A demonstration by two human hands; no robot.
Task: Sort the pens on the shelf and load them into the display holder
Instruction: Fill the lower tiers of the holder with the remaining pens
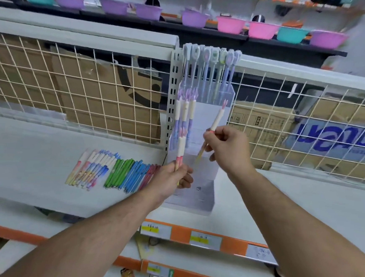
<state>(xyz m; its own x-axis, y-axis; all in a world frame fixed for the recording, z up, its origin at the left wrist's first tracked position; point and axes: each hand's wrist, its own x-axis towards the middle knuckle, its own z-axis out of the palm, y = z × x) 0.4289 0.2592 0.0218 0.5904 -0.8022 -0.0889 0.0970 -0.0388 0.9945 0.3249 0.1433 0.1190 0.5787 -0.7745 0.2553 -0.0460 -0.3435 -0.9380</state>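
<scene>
Head camera: I read 1 relation as decisive. The right hand [226, 150] pinches a pink-and-white pen [217, 117] between thumb and fingers. Its long axis is tilted, cap end up toward the right edge of the display holder [196, 196], writing tip down and left, in front of the holder's middle tier. I judge this hand the nearer to the free slots there, right of the 3 standing pens [185, 108] at the left edge. The left hand [169, 176], curled round 1 upright pen [181, 147], sits lower, beside the holder's left front corner. The loose pens [109, 169] lie on the shelf [33, 166], left of the holder.
</scene>
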